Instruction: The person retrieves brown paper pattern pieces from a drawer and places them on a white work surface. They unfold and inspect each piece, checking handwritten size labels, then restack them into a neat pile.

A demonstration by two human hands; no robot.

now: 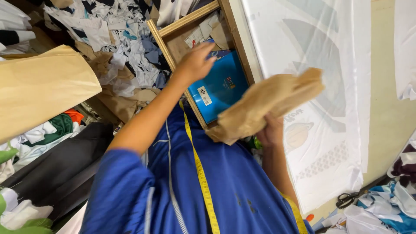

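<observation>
Wooden drawer (161,40) holds blue box (219,89), papers (203,32)

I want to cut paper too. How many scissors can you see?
1. The scissors lie at the lower right, on the table edge beside the white cloth. More may be hidden under the scraps and cloth.
</observation>
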